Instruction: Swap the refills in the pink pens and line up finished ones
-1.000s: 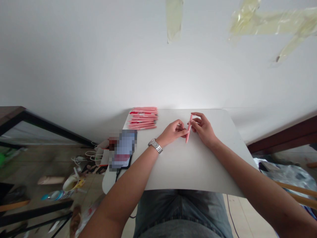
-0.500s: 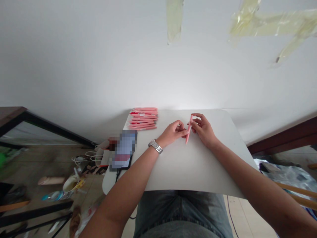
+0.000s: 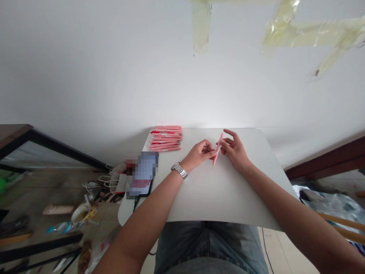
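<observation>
Left hand [image 3: 199, 154] and right hand [image 3: 234, 150]: opposed pinch on one slim pink pen [image 3: 218, 147], tilted, at the white table [image 3: 216, 198].
The person's left thumb and fingers grip the pen's lower half; the right thumb and a finger bear on its upper half, with the right index finger extended clear of the top end. Whether the lower tip meets the tabletop cannot be told. Caution: contact area is small, so if one pinch loosens while the other twists, the pen may pivot, drop and roll. The stack of pink pens [image 3: 165, 139] lies at the far left corner, apart from both hands; a knock could spread it. The left forearm [image 3: 159, 207] passes near the smartphone [image 3: 143, 173]; snagging its black cable [image 3: 135, 205] could drag it off.
</observation>
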`<state>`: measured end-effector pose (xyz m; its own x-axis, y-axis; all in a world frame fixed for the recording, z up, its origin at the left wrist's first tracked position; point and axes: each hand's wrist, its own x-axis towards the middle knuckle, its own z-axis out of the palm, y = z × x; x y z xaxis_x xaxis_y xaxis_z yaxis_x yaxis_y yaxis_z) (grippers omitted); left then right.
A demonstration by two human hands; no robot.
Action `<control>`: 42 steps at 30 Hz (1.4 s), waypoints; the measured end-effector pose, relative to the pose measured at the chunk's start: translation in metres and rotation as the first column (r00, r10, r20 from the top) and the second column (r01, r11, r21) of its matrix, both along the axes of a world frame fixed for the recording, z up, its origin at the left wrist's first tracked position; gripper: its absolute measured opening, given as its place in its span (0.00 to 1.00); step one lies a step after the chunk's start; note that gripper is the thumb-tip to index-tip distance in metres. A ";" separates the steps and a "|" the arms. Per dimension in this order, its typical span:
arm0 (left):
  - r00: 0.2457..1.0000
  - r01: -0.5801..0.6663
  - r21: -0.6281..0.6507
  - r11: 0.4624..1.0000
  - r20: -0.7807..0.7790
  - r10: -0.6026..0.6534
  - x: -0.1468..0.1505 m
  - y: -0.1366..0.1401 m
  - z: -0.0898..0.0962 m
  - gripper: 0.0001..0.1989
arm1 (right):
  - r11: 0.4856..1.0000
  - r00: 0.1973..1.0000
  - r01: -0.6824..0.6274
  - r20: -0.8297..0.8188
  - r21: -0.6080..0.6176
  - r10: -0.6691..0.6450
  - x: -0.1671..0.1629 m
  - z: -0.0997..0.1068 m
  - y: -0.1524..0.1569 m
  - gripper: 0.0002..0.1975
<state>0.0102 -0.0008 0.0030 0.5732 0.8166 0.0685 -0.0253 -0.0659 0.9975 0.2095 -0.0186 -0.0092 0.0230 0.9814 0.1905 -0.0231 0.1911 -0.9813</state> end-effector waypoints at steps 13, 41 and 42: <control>0.996 -0.006 -0.048 0.999 0.092 0.010 0.002 0.001 -0.002 0.21 | 0.993 0.991 -0.096 0.083 -0.066 0.102 0.000 0.005 -0.003 0.20; 0.939 -0.272 0.462 0.844 -0.063 0.337 -0.003 0.008 -0.008 0.07 | 0.999 0.997 -0.014 0.083 0.047 0.010 0.011 0.002 0.004 0.16; 0.931 -0.284 0.485 0.827 -0.067 0.359 -0.005 0.009 -0.008 0.06 | 0.998 0.995 0.021 0.094 0.065 -0.028 0.014 0.001 0.006 0.17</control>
